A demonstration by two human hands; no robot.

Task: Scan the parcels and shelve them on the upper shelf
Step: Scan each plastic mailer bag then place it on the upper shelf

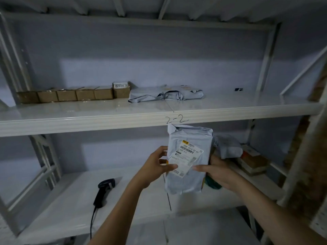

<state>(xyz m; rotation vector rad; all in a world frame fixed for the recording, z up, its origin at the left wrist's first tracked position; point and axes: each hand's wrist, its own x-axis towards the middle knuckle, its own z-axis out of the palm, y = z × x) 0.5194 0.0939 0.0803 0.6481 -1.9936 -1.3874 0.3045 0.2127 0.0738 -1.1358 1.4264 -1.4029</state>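
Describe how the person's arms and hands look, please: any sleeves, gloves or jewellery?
Both forearms are bare up to the frame edge, with no sleeves showing. The left hand and right hand wear no gloves; no rings, watch or bracelets are visible in this dim view.

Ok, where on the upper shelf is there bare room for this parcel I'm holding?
Bare room lies on the upper shelf right of the grey mailer bag, out to the small black item, and along the front edge. The left is crowded by the row of cardboard boxes.
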